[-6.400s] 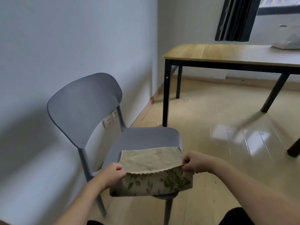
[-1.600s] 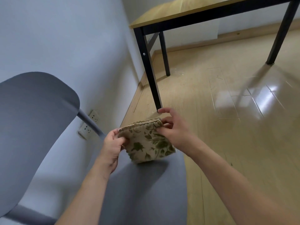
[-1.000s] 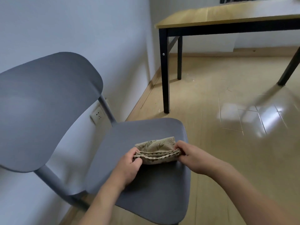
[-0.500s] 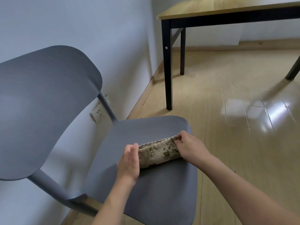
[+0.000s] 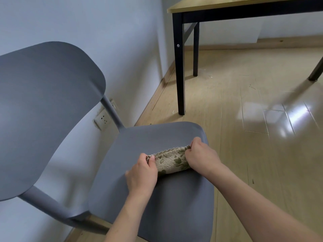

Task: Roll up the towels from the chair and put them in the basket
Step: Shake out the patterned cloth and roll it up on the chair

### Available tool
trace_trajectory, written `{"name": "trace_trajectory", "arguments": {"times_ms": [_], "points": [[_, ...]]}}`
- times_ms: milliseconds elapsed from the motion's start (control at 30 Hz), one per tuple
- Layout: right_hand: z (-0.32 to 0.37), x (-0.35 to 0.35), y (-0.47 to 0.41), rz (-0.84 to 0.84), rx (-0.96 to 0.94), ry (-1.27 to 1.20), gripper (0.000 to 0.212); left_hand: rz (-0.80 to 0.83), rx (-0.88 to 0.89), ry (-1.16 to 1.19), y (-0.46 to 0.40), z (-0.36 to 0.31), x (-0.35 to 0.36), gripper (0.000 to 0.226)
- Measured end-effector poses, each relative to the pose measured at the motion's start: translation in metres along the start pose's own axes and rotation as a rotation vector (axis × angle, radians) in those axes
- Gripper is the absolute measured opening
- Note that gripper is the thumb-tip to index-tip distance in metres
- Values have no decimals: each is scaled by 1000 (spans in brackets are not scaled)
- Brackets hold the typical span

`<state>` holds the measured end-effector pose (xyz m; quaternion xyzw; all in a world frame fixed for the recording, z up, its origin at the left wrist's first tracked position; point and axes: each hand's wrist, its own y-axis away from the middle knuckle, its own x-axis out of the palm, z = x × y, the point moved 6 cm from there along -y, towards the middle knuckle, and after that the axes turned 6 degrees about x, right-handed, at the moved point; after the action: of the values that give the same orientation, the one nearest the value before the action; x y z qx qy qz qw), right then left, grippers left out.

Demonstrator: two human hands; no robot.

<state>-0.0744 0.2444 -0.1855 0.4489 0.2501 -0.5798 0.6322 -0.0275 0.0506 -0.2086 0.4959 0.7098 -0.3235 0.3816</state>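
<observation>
A beige towel [image 5: 170,160] with a green leaf print lies rolled into a short cylinder on the seat of the grey chair [image 5: 153,137]. My left hand [image 5: 142,172] grips the roll's left end, fingers curled over it. My right hand [image 5: 201,157] grips the right end. A scalloped edge of the towel shows along the roll's far side. No basket is in view.
The chair's backrest [image 5: 45,110] stands at the left, close to a white wall with a socket [image 5: 103,118]. A wooden table with black legs [image 5: 180,67] stands beyond the chair. Light wooden floor [image 5: 262,137] stretches to the right.
The towel was first folded smaller, then laid on the seat and rolled away from me. Over the last half second the roll has got tighter and both hands have closed over its ends.
</observation>
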Motion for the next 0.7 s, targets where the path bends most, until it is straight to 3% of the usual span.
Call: {"name": "trace_trajectory", "arguments": {"times_ms": [200,400,700], "points": [[-4,-3,-4,-49,14,142,13,-28,-69,-97,-7,0,1,25],[-9,2,-8,-17,18,23,22,8,2,-207,-7,-2,2,37],[-9,1,3,72,-7,-353,13,-47,-48,105,2,-1,-12,33]]}}
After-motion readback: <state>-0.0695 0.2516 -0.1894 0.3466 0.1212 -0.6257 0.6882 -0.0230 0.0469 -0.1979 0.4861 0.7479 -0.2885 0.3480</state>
